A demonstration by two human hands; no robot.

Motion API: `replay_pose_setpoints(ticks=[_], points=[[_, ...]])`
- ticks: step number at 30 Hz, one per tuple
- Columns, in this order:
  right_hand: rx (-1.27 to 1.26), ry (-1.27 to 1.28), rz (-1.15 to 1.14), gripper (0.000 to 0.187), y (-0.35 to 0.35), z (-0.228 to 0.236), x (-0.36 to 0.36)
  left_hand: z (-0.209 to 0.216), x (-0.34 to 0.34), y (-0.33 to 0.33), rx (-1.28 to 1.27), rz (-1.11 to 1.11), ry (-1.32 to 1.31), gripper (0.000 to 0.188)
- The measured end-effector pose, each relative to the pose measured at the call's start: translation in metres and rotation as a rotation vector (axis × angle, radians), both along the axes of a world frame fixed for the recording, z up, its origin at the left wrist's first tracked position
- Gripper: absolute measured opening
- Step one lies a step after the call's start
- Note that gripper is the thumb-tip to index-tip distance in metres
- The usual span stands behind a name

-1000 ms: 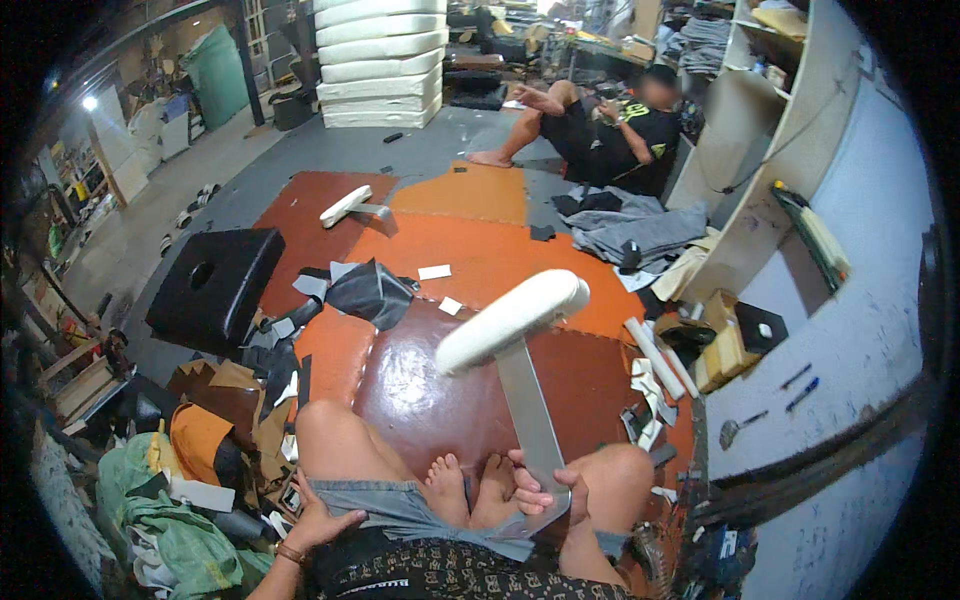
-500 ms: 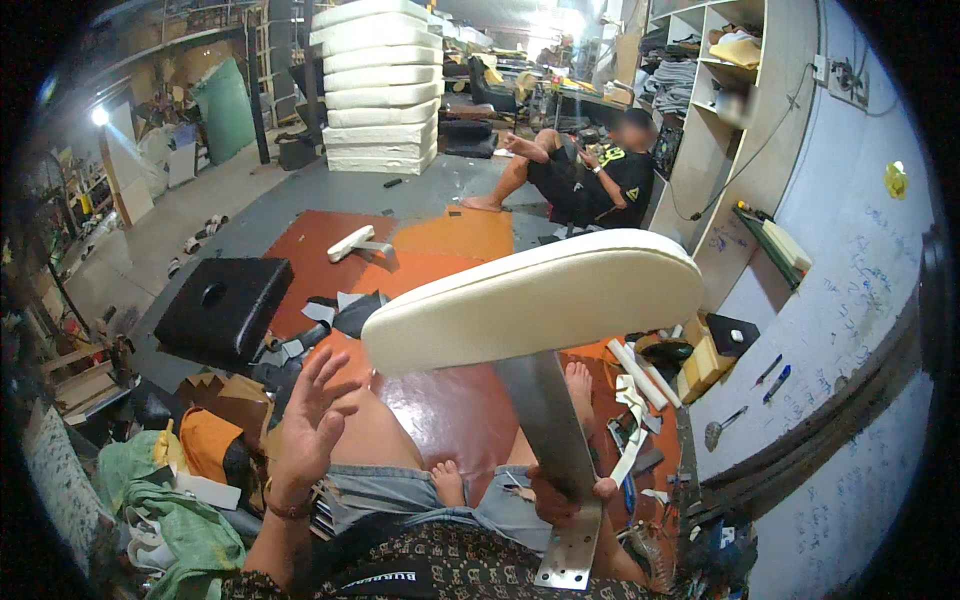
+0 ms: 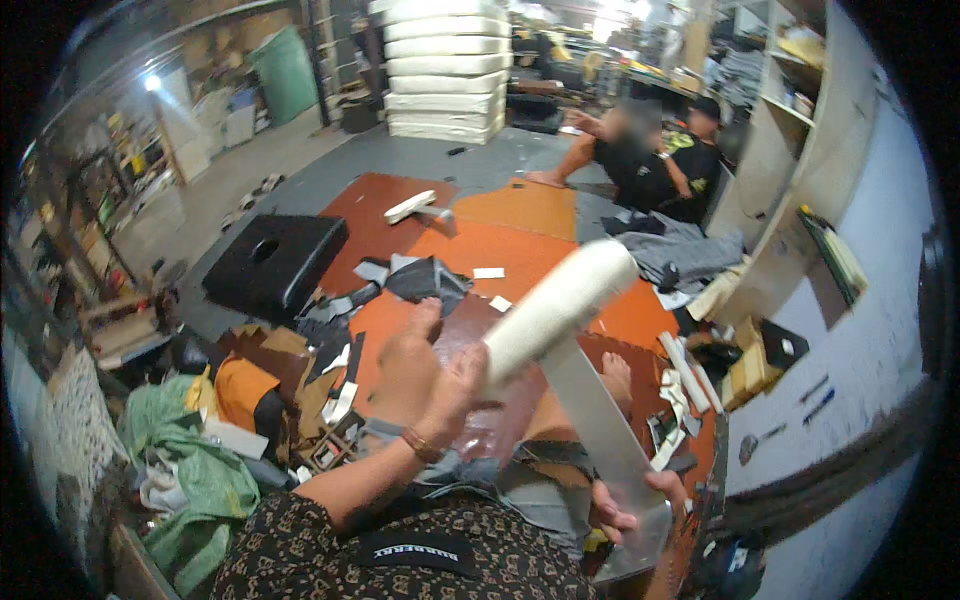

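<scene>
A cream padded armrest (image 3: 560, 305) on a flat grey metal bracket (image 3: 602, 425) is held tilted in front of me, its pad seen edge-on. My right hand (image 3: 622, 512) is closed round the bracket's lower part. At the near left end of the pad, my left hand (image 3: 456, 388) has its fingers curled against the cover; motion blur softens their outline. Another cream armrest (image 3: 410, 207) with a bracket lies farther off on the reddish-brown floor covering (image 3: 365, 205).
A black cushion (image 3: 270, 262) lies at left, near dark fabric scraps (image 3: 428, 278) and a green cloth heap (image 3: 195, 495). Behind stands a stack of white cushions (image 3: 445, 85). A person (image 3: 685, 165) sits by the shelves (image 3: 775, 140). Offcuts and white rolls (image 3: 690, 372) lie at right.
The armrest has turned from its broad face to its edge and come lower. My left hand has gone from open in the air to the pad's end. The view has shifted left.
</scene>
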State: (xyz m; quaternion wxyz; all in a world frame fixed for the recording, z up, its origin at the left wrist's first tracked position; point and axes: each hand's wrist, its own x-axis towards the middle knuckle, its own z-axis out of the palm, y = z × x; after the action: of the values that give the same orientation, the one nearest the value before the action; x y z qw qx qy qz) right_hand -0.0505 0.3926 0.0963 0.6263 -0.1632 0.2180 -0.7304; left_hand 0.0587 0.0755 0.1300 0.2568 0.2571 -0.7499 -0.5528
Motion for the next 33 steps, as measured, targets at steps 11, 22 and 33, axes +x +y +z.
replay_pose_setpoints(ticks=[11,22,33], points=[[0.230,-0.060,0.135,0.128,0.006,-0.018,-0.030,-0.144,-0.004,0.021,0.716,-0.125,-0.261,0.069],[0.128,0.037,-0.285,0.135,-0.030,0.015,-0.010,-0.190,-0.005,-0.023,0.093,-0.504,-0.431,0.087],[0.786,0.914,-0.804,0.077,-0.058,0.013,0.000,-0.154,0.000,-0.020,0.311,-0.691,-0.661,0.085]])
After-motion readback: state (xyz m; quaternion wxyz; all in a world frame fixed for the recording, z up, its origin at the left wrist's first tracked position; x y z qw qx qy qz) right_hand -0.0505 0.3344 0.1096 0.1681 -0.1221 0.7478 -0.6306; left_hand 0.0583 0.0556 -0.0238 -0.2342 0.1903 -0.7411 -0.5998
